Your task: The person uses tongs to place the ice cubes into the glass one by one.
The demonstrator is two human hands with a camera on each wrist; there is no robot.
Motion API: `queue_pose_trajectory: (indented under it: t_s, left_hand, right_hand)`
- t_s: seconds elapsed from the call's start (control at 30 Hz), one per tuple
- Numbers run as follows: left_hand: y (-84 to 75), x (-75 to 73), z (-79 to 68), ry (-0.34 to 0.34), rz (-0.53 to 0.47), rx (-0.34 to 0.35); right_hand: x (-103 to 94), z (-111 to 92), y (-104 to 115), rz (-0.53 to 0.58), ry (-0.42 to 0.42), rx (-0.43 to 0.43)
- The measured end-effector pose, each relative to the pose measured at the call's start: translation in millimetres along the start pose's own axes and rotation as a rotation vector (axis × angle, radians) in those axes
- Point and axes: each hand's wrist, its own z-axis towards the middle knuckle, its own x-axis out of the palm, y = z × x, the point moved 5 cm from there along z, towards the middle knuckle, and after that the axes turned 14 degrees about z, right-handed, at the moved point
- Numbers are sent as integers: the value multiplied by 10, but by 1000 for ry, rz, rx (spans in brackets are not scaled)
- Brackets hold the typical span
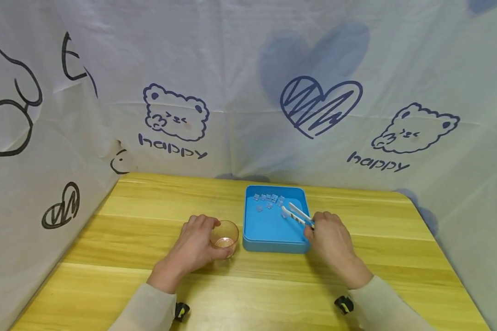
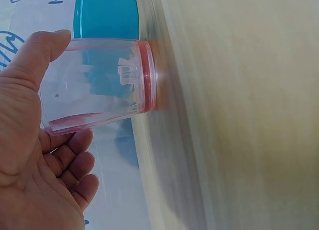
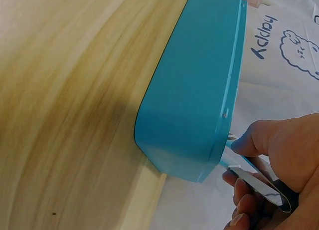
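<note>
My left hand (image 1: 196, 241) holds a clear, pink-tinted cup (image 1: 225, 231) between thumb and fingers, left of the blue box. The cup stands upright on the table, and in the left wrist view a small clear piece (image 2: 128, 71) shows near its base. In the blue box (image 1: 265, 228) several small clear cubes (image 1: 269, 197) lie mostly toward the back. My right hand (image 1: 330, 236) grips a pair of tweezers (image 1: 300, 213) over the box's right wall. Their tips are apart inside the box, close to one cube (image 1: 284, 214). In the right wrist view, the box wall hides the tips.
The wood-grain table (image 1: 273, 294) extends around the box and cup. A white cloth (image 1: 240, 82) with drawn bears and hearts hangs behind the table and along its sides. Dark wrist straps (image 1: 181, 311) show beside both sleeves.
</note>
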Motion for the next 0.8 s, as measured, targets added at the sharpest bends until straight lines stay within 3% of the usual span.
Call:
queue_pose_trajectory:
  t_s: [0.37, 0.8]
  left_hand:
    - [-17, -12, -14, -16, 1, 16]
    - [-7, -1, -16, -15, -6, 15]
  right_hand:
    - [17, 15, 46, -25, -8, -18]
    - [80, 19, 62, -47, 40, 10]
